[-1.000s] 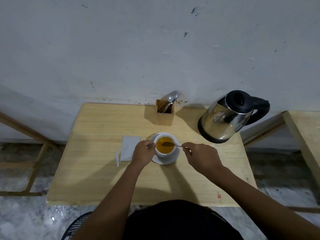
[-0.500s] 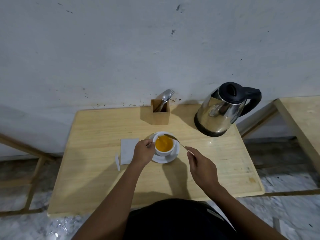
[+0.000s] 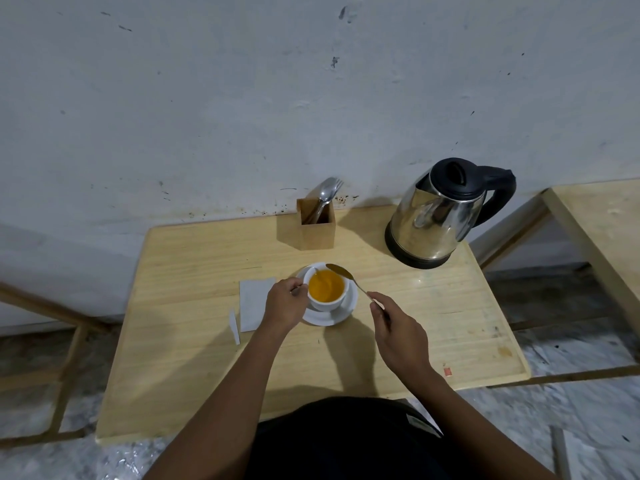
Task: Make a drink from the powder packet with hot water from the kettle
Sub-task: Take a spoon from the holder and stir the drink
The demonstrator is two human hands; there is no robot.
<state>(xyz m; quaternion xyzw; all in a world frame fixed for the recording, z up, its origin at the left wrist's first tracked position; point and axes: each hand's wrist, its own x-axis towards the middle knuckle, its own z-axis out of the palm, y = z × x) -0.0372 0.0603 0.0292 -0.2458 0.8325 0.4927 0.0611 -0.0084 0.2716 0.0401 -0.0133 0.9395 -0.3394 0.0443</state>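
Orange drink (image 3: 326,285) filling the white cup (image 3: 327,299) on its saucer (image 3: 343,315), mid-desk (image 3: 194,258); left hand (image 3: 285,301) curled at the cup's side; right hand (image 3: 398,332) pinching the spoon (image 3: 349,276), bowl lifted above the far rim; torn packet (image 3: 252,303) lying beside; kettle (image 3: 438,216) set back upright; powder and water seemingly in, stirring about finished; spoon left to put down.

The one camera sat on my head, looking forward and steeply down at the wooden table (image 3: 194,341) against the wall (image 3: 242,98), close above my forearms.
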